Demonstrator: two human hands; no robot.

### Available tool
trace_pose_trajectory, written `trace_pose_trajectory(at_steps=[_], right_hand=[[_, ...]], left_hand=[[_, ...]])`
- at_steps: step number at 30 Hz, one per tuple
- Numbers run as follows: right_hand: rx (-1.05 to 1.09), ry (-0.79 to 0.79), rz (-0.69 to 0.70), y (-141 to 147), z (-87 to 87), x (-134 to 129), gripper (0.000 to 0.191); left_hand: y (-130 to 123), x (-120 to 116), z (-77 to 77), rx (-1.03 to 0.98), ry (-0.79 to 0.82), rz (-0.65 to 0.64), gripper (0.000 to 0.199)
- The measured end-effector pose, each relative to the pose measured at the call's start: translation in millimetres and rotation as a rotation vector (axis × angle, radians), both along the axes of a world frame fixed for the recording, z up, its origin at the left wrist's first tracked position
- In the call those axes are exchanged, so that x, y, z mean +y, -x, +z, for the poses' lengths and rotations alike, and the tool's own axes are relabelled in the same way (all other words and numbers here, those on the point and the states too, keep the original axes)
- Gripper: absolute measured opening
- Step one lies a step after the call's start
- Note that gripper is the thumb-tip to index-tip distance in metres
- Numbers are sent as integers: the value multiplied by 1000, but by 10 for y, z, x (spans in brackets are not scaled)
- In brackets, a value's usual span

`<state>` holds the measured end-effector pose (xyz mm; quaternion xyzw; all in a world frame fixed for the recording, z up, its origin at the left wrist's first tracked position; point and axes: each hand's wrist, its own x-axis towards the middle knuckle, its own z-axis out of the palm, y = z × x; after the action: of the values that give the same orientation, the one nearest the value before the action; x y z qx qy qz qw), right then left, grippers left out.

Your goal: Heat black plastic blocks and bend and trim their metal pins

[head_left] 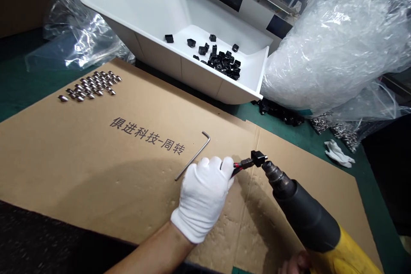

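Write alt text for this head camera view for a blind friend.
A white-gloved left hand holds a black part to the nozzle of a yellow power tool in the right hand, above cardboard. A white tub of black pieces stands beyond.

Plain white cotton over the left hand point(202, 197). Black with a thin red band on the small fitting point(245, 163). Matte black barrel and bright yellow body on the heat gun point(305, 214). Glossy white across the plastic hopper point(180, 4), and black on the parts point(223, 62) heaped inside. Tan on the cardboard sheet point(96, 167), with dark grey printed characters. Silver on the hex key point(195, 154) and the metal studs point(90, 85). Deep green on the work mat point(369, 188). Clear and glinting on the plastic film point(334, 47).
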<state>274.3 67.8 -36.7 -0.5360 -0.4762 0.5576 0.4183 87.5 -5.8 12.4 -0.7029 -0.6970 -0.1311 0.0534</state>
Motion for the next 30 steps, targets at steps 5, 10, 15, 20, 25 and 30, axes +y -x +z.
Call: trace_pose_trajectory(at_steps=[5,10,15,20,25,30], right_hand=[[27,-7,35,-60,-82,-4,22],[55,-25,53,-145,-112,0,33],[70,-33,65,-155,-104,31,34],[70,-33,67,-169,-92,92,41],[41,-26,50,-216,-12,152,36],[-4,-28,15,-192,58,92,29]], left_hand=[[2,-2,-7,1,0,-6,16],[2,6,-16,1,-12,1,17],[-2,9,-18,-5,-14,2,15],[-1,6,-22,-13,-7,2,15],[-1,9,-25,-17,-3,2,15],[-6,7,-22,-15,-10,3,15]])
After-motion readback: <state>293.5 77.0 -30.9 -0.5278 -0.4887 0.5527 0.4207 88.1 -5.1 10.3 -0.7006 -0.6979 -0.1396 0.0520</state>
